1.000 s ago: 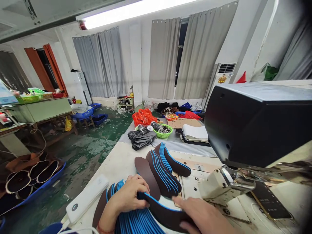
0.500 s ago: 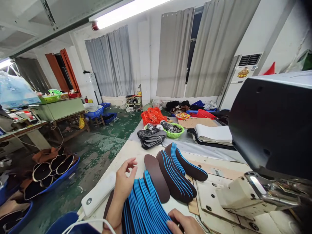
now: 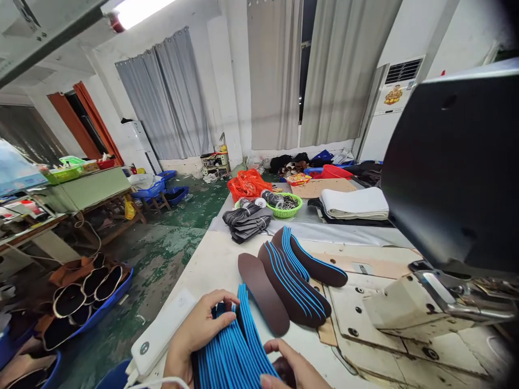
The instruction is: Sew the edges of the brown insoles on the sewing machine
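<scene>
A thick stack of dark insoles with blue edges (image 3: 231,351) stands on edge at the near side of the table. My left hand (image 3: 205,324) is closed over its far left part, thumb and fingers hooked round the ends of the insoles. At the stack's right side is my right hand (image 3: 298,370), with bent fingers and the thumb gripping the near end. A narrow gap splits the stack near my left fingertips. Beyond it, a single brown insole (image 3: 263,294) lies flat, beside a fanned pile of blue-edged insoles (image 3: 294,286). The stack's lower part is out of frame.
A sewing machine (image 3: 413,308) with a large black cover (image 3: 450,178) takes up the right. Left of my hands lies a white power strip-like device (image 3: 162,335). Farther back are dark bundled pieces (image 3: 247,222), a green basket (image 3: 287,212) and a red bag (image 3: 249,185).
My left hand has come down from above the stack and closed on its far end. The right hand stays at the stack's right side. The camera view has shifted slightly.
</scene>
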Available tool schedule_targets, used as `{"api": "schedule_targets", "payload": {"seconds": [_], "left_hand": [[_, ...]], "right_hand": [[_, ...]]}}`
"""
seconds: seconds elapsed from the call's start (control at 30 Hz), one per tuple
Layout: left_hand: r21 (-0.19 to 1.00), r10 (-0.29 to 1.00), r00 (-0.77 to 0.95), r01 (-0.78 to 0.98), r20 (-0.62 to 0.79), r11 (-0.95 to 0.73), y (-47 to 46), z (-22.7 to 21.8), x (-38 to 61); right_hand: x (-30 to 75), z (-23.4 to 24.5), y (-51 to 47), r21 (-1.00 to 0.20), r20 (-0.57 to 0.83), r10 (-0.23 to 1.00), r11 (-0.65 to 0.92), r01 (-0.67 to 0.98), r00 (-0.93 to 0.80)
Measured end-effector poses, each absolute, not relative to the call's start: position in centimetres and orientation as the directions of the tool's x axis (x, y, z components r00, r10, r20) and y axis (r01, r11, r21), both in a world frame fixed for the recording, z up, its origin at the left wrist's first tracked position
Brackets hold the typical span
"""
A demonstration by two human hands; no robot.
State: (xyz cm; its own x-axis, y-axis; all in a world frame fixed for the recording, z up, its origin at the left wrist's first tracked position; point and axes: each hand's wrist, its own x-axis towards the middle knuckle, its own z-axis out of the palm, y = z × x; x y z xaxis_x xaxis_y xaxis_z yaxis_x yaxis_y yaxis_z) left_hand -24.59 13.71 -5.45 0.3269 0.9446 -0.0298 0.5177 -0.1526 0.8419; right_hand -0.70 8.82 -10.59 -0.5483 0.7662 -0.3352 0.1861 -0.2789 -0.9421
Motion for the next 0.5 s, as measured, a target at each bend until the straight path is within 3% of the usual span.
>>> {"api": "schedule_targets", "payload": {"seconds": [0.13, 0.27, 0.5], "left_hand": [[0.871, 0.934, 0.341, 0.485, -0.103, -0.081, 13.6, -5.2, -24.7], [0.869, 0.927, 0.355, 0.489, -0.123, -0.072, 13.8, -4.9, -24.4], [0.79, 0.886, 0.444, 0.587, -0.132, -0.177, 14.1, -5.1, -23.9]], "right_hand": [[-0.1, -9.5, 9.0, -0.927, -0.308, 0.769, -0.111, 0.358, -0.56], [0.6, -8.4, 8.8, -0.818, -0.284, 0.804, 0.082, 0.57, -0.523], [0.2, -7.6, 9.7, -0.842, -0.34, 0.813, -0.039, 0.538, -0.473]]}}
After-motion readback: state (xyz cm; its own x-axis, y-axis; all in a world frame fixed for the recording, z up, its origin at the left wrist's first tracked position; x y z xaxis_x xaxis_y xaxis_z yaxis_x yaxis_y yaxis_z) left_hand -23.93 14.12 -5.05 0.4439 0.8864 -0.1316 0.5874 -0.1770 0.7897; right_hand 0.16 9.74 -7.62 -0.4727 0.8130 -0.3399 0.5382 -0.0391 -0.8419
